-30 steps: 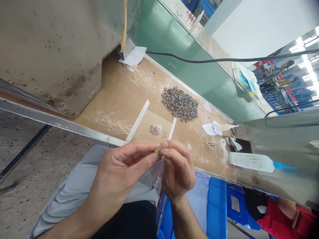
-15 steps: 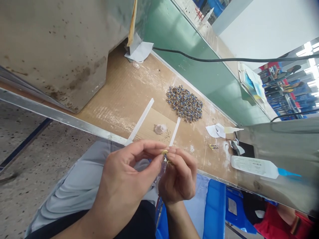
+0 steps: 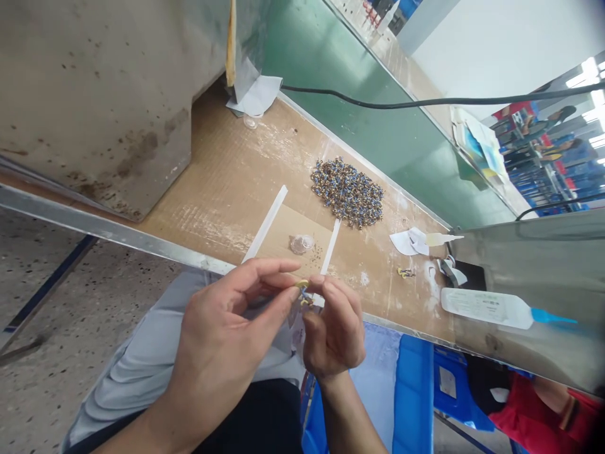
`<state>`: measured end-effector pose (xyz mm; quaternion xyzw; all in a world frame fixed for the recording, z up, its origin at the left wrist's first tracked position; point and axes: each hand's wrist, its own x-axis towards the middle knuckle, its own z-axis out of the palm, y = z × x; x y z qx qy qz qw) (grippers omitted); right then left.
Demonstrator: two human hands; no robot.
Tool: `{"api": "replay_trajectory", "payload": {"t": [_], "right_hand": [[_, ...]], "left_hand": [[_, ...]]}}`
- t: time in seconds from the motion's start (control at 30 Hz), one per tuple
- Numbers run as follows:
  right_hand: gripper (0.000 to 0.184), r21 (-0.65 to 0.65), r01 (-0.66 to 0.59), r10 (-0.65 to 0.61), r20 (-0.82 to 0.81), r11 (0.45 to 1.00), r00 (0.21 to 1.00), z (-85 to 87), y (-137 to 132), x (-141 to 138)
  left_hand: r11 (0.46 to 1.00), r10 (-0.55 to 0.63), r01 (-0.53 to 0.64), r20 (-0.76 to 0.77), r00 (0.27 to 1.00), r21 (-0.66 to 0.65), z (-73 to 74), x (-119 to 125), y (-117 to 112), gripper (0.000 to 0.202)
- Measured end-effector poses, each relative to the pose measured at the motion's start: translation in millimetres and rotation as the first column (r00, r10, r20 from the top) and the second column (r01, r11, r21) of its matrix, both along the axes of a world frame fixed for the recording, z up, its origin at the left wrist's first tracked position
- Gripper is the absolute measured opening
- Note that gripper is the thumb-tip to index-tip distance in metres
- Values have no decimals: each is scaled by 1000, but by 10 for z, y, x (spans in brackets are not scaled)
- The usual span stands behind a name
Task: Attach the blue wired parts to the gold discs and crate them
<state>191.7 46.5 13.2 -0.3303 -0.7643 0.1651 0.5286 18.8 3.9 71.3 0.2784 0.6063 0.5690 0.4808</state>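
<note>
Small yellow-and-blue piece [image 3: 304,294] sits pinched in the left hand [image 3: 222,334], the right hand [image 3: 336,331] loosely parted beside it; we judge handling unfinished, with a blue-and-gold heap of small parts [image 3: 347,192] lying on the brown tabletop [image 3: 222,183].

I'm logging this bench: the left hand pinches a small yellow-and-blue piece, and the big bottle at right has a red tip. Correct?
Not quite: the head view shows the big bottle has a blue tip. The left hand does pinch the small yellow-and-blue piece.
</note>
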Motion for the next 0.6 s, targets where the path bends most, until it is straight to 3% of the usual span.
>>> {"api": "replay_trajectory", "payload": {"t": [0.07, 0.2, 0.3, 0.47, 0.6], "right_hand": [[46, -155, -46, 47, 3, 987, 999, 105, 23, 63], [28, -476, -141, 114, -85, 868, 990, 365, 100, 124], [25, -505, -237, 193, -138, 830, 971, 479, 173, 125], [26, -481, -272, 224, -156, 834, 962, 517, 241, 114], [25, -460, -271, 229, -146, 846, 963, 521, 256, 120]], "left_hand": [[1000, -8, 7, -93, 996, -10, -38, -41, -42, 16], [998, -62, 58, -294, 954, -24, -53, -98, -136, 18], [997, -68, 72, -419, 906, -7, -17, -113, -164, 19], [990, -54, 118, -587, 808, 71, 71, -111, -115, 23], [986, -43, 131, -594, 804, 105, 131, -110, -72, 20]]}}
